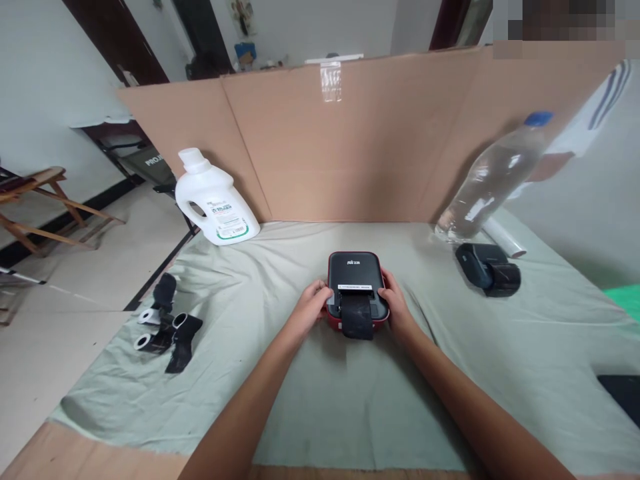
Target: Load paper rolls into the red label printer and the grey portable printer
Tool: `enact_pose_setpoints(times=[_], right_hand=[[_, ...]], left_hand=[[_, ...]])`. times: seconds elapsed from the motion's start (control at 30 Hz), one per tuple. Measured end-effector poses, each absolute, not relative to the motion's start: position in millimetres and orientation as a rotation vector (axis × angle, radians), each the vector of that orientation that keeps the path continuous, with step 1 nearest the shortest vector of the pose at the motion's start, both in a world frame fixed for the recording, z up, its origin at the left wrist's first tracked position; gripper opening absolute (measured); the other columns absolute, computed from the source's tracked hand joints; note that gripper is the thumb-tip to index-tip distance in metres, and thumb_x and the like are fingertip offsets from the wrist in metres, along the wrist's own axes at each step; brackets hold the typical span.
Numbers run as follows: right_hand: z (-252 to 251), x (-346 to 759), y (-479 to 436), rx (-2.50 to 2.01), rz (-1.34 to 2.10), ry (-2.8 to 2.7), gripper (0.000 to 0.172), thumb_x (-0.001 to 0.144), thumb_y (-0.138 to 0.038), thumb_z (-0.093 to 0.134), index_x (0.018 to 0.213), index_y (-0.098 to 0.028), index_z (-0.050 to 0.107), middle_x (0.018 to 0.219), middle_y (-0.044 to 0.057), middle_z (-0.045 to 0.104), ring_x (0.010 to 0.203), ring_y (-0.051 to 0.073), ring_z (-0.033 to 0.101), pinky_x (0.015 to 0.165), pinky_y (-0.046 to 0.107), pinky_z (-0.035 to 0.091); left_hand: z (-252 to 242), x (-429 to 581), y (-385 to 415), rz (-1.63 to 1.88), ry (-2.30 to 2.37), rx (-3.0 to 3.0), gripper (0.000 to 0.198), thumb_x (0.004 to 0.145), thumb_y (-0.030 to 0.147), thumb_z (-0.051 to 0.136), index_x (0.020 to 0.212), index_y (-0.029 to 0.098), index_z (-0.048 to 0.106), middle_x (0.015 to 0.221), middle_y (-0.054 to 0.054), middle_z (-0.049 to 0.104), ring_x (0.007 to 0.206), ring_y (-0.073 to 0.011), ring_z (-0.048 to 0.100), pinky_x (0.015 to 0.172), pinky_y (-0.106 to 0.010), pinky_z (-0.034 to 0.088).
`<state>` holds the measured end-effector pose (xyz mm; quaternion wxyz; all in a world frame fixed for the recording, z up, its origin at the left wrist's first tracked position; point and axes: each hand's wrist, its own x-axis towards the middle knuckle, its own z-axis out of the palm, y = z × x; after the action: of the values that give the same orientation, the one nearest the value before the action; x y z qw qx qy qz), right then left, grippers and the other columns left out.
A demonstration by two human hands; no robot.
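Observation:
A small label printer (353,272), black on top with red sides, sits in the middle of the cloth-covered table. From its front slot a strip of black paper (357,319) curls down over the front edge. My left hand (311,305) grips the printer's left side, its thumb on the top edge. On the opposite side, my right hand (396,304) holds the body with its thumb near the slot. The undersides of the fingers are partly hidden by the printer.
Several black paper rolls (159,340) lie at left, below a white jug (215,200). At right are a clear bottle (493,177), a second black printer (481,263) and a white tube (504,239). A cardboard panel (350,147) stands behind; a person's striped sleeve (590,120) shows beyond.

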<state>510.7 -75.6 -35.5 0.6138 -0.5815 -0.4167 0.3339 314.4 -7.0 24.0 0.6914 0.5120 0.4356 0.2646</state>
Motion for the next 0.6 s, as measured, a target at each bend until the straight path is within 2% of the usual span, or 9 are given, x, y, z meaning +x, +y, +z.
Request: enact_pose_setpoints(times=[0.1,0.23,0.6], right_hand=[[-38,513,-76,-1.320,0.769,-0.970,0.065,0.082,-0.038,0.050,0.145,-0.022,0.049,0.151,0.009,0.054,0.140,0.027,0.049,0.115,0.041,0.041],[-34,514,-77,-1.324,0.794,-0.957,0.062,0.083,-0.039,0.049,0.144,-0.024,0.051,0.149,0.006,0.057,0.138,0.028,0.052,0.112,0.044,0.044],[-20,501,-79,-1.253,0.843,-0.699,0.053,0.072,-0.038,0.065,0.123,-0.025,0.066,0.123,0.001,0.072,0.109,0.024,0.066,0.086,0.033,0.053]], left_hand=[[23,315,-8,0.603,0.970,1.154,0.022,0.075,0.035,0.058,0.078,0.022,0.041,0.064,0.007,0.042,0.052,-0.0067,0.039,0.047,-0.018,0.025],[26,315,-10,0.631,0.988,1.158,0.019,0.076,0.032,0.058,0.078,0.022,0.042,0.064,0.007,0.044,0.051,-0.0077,0.042,0.046,-0.020,0.025],[22,307,0,0.556,0.959,1.176,0.022,0.078,0.034,0.063,0.082,0.022,0.044,0.060,0.007,0.042,0.045,-0.0069,0.035,0.044,-0.022,0.017]])
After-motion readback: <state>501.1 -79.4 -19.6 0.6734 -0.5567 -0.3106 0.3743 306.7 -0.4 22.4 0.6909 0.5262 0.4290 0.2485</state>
